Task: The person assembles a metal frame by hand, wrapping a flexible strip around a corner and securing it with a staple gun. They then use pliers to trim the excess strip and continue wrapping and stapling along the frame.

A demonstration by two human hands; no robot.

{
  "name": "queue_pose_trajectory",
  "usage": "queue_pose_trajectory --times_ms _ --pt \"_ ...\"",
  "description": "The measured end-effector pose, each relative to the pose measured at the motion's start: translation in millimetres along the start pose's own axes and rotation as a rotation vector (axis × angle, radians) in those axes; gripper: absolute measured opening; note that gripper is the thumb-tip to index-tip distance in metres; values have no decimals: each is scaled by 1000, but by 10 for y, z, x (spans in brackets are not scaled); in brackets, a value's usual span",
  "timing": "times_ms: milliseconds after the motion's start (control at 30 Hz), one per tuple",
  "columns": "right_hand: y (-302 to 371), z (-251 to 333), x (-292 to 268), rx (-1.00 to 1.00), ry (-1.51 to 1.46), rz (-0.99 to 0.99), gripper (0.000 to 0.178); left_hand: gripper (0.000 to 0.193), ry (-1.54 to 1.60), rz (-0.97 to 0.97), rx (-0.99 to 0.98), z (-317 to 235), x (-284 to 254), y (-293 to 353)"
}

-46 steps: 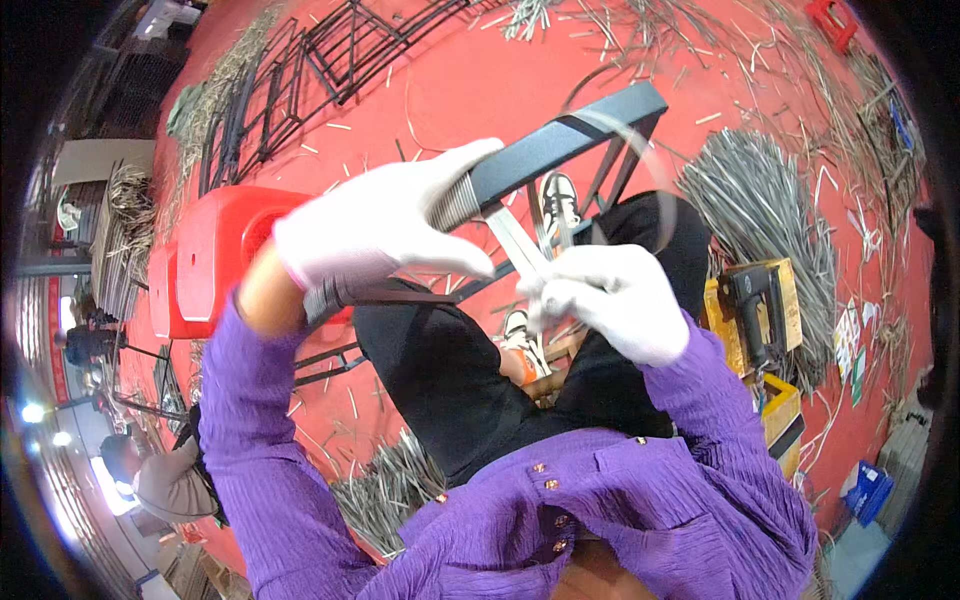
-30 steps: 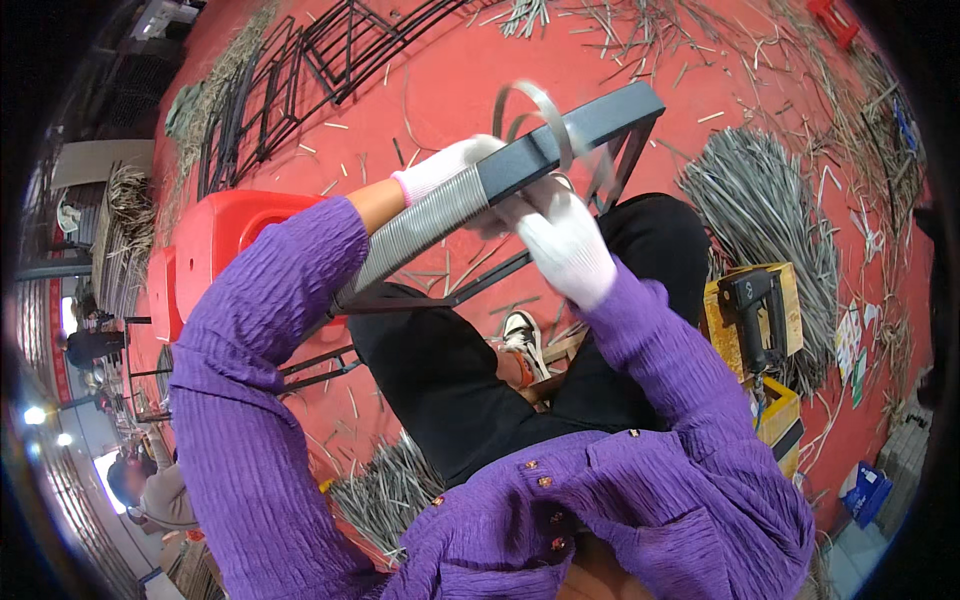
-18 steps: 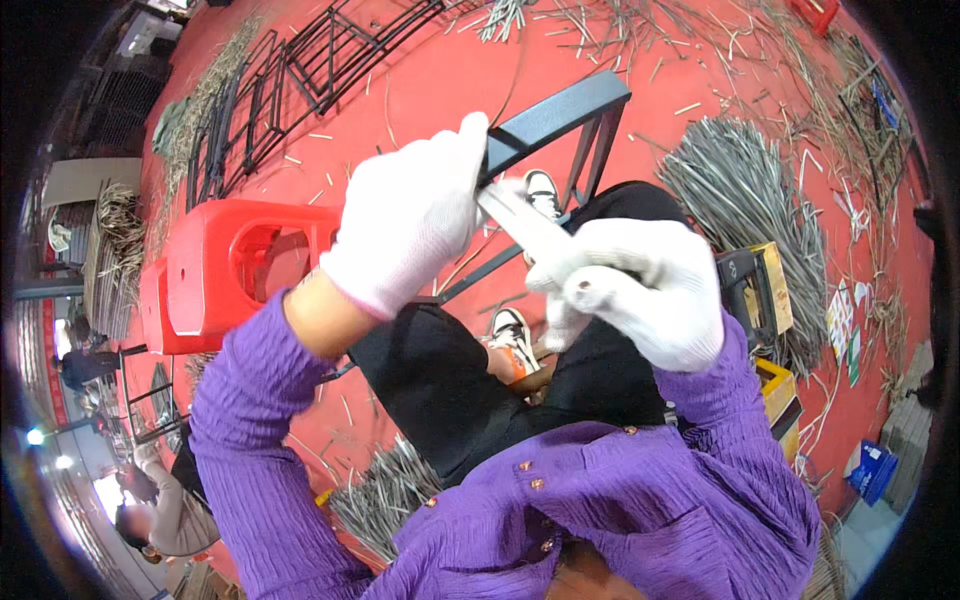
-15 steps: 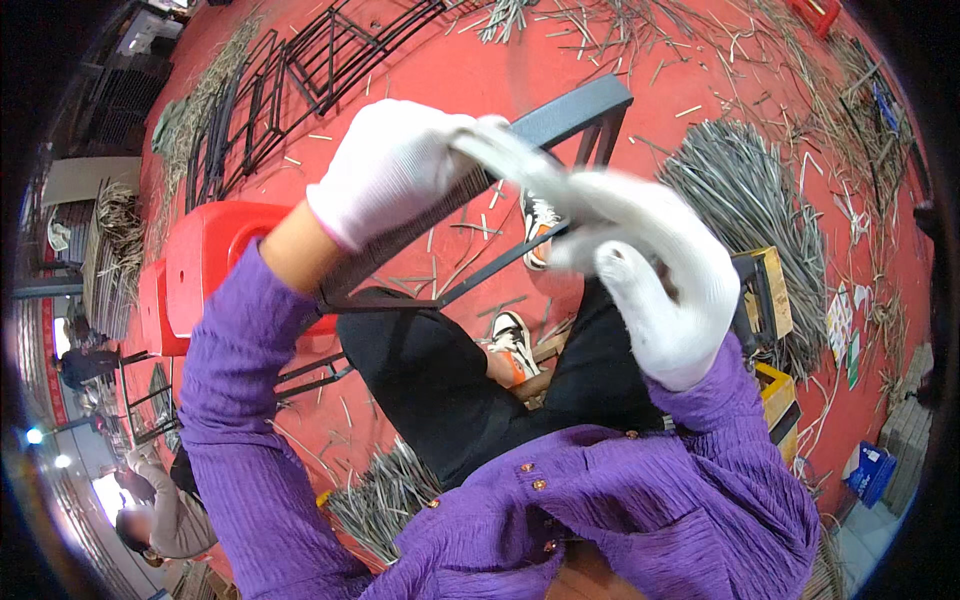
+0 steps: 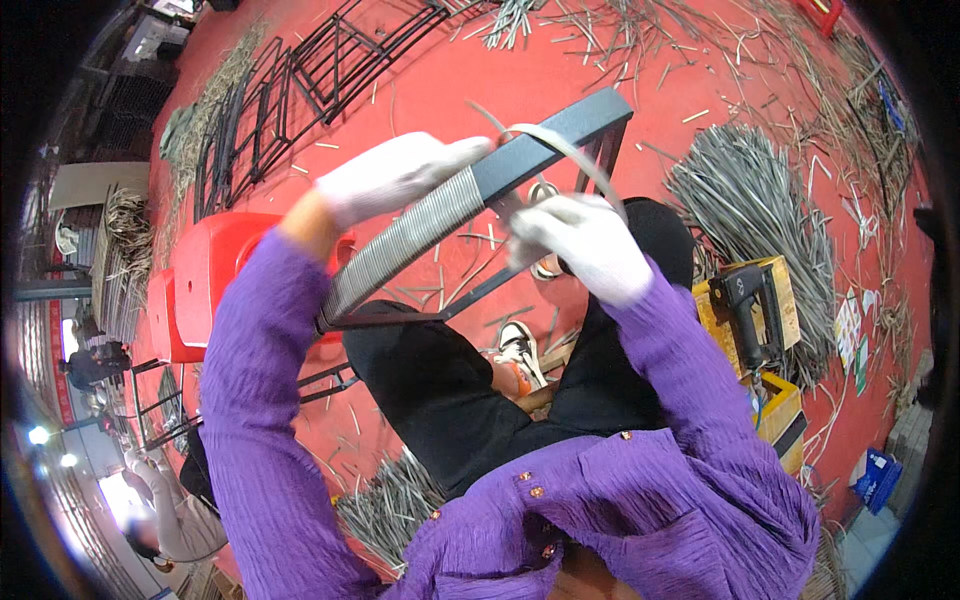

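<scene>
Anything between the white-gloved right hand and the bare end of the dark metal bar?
Nothing rigid shows there. The white-gloved right hand is at the near side of the bar's bare dark end; only a thin, flat grey strip loops over the bar and arcs past the hand.

Compared with half a second earlier, the left hand has shifted from clasping the top of the frame bar to its far side, fingers extended, exposing the wrapped section. The right hand, previously out to the right of the bar, has moved left to its near edge, its fingertips blurred. The strip, formerly stretched between the hands, now arcs loosely over the bar. The black hand tool, then largely covered, is revealed.
</scene>
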State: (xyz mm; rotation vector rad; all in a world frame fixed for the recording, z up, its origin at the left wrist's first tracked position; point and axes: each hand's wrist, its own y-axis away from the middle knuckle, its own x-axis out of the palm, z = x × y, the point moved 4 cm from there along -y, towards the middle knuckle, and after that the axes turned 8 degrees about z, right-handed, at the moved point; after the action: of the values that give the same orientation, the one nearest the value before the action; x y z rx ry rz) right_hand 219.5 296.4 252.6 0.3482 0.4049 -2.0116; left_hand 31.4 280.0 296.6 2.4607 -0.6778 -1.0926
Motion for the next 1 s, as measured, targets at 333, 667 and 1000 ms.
queue_pose_trajectory --times_ms 333,667,1000 --pt "560 634 -364 -265 5 -329 29 30 -640 -463 379 -363 103 7" --pt "-84 -362 147 -73 -212 -247 34 29 1061 339 -37 654 539 -586" --pt "-451 -651 95 40 -820 -207 15 36 711 184 105 418 270 -531"
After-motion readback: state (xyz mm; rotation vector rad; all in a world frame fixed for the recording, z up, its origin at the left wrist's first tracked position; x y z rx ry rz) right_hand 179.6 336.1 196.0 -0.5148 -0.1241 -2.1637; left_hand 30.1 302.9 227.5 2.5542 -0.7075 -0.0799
